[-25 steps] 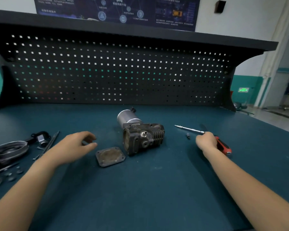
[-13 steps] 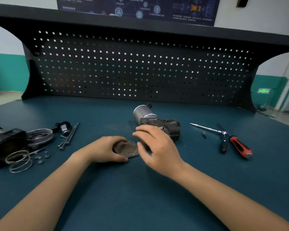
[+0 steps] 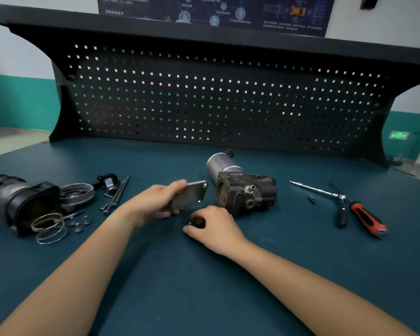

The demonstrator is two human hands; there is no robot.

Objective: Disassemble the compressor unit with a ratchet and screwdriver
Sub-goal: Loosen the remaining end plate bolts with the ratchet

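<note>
A dark teal workbench (image 3: 204,299) is filling the near part of the scene. A black pegboard (image 3: 216,100) is standing along its far edge, its square holes letting light through. A black shelf (image 3: 204,30) is running across the top of it. A dark blue poster (image 3: 216,10) is hanging on the white wall behind. A teal band (image 3: 17,103) is running along the wall's lower part, and a green sign (image 3: 398,135) is glowing at far right.

Bench (image 3: 155,161), compressor unit (image 3: 245,190) ctr, ratchet (image 3: 325,192) + screwdriver (image 3: 366,218) rt, housing (image 3: 22,202), rings (image 3: 49,226), bolts (image 3: 118,192) lt
</note>
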